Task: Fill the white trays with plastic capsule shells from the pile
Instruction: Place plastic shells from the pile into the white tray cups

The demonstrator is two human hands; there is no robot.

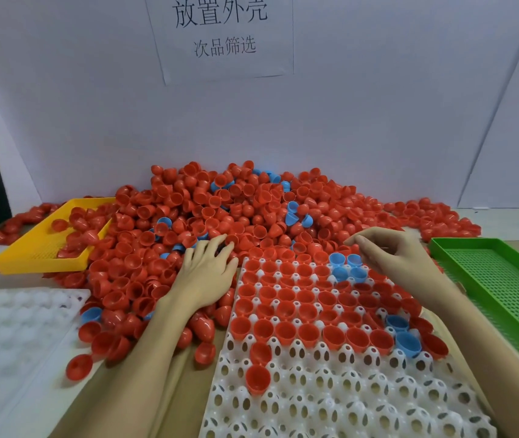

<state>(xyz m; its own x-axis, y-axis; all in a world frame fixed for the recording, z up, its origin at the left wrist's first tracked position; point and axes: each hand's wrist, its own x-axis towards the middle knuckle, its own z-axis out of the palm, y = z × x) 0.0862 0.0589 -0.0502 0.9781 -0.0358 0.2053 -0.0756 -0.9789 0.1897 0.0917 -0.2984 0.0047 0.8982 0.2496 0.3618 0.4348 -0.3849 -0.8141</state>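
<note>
A big pile of red and a few blue capsule shells (220, 210) lies against the back wall. In front of it, a white perforated tray (330, 390) holds red shells (286, 330) in its far rows, with blue shells (346, 267) at the far right. My left hand (207, 273) rests flat on the pile just left of the tray, fingers spread. Above the tray's far right corner, my right hand (390, 254) hovers with its fingers loosely curled and nothing visible in them.
A yellow tray (40, 248) tilts into the pile at the left. A green perforated tray (501, 286) sits at the right. Another white tray (8, 336) lies at the near left. A paper sign (220, 33) hangs on the back wall.
</note>
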